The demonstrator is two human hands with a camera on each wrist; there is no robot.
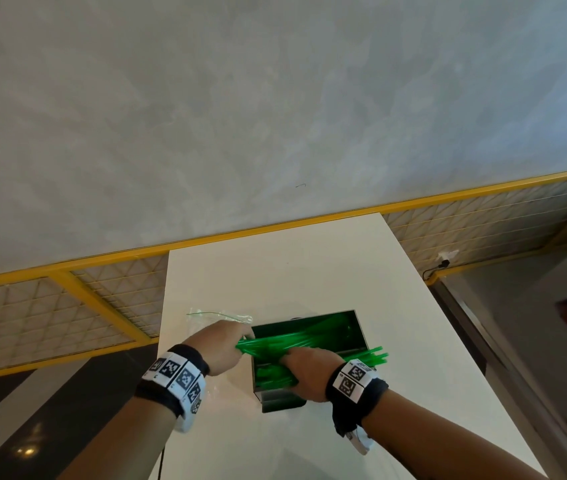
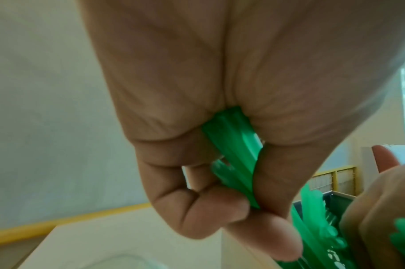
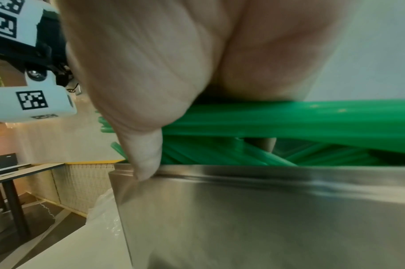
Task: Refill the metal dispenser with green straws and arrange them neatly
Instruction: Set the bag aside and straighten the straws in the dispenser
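Note:
A metal dispenser (image 1: 360,332) stands open on the white table (image 1: 275,271), with green straws (image 1: 309,336) lying crossed inside it. My left hand (image 1: 221,346) grips the left ends of a bundle of straws (image 2: 233,151) at the box's left rim. My right hand (image 1: 309,370) curls around the same bundle over the front of the box, and straw ends (image 1: 375,356) stick out to its right. In the right wrist view the bundle (image 3: 289,118) runs under my palm above the steel wall (image 3: 265,218); a fingertip (image 3: 146,163) touches the rim.
A clear plastic bag (image 1: 219,317) lies on the table behind my left hand. A yellow-framed mesh rail (image 1: 102,306) runs behind the table. Dark tables (image 3: 10,174) stand lower left in the right wrist view.

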